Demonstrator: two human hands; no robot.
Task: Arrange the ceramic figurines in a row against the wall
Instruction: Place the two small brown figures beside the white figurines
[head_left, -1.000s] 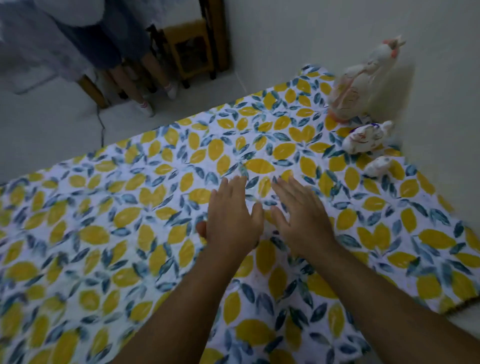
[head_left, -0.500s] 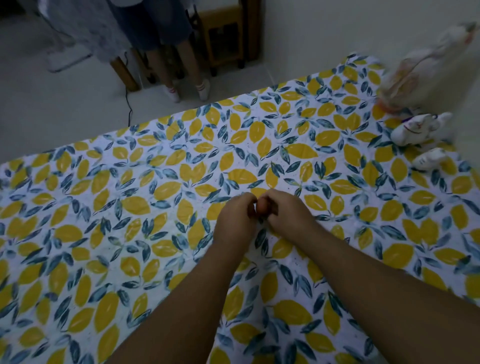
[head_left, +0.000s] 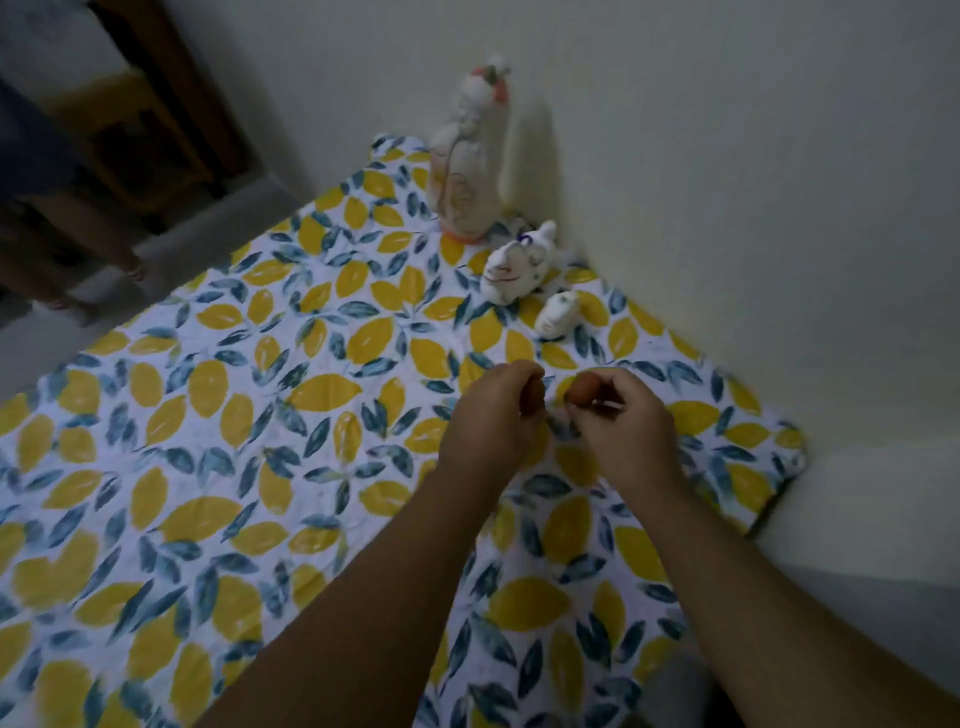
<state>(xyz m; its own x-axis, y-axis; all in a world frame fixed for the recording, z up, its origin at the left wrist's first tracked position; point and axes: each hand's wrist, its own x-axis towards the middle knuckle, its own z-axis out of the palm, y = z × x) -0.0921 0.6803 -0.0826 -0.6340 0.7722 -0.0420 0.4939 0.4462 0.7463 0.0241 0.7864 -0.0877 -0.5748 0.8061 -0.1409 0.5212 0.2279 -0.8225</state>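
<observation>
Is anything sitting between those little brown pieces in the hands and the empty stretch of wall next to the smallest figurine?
Nothing visible. The left hand and right hand each hold a small brown piece. Only bare tablecloth lies between them and the wall beside the smallest figurine.

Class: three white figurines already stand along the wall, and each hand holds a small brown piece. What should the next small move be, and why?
Probably the right hand sets its brown piece beside the smallest figurine, the row's near end, close to the wall.

A lemon-print cloth (head_left: 218, 415) covers the table; a wooden chair (head_left: 150, 124) (blurred) stands on the floor beyond.
</observation>
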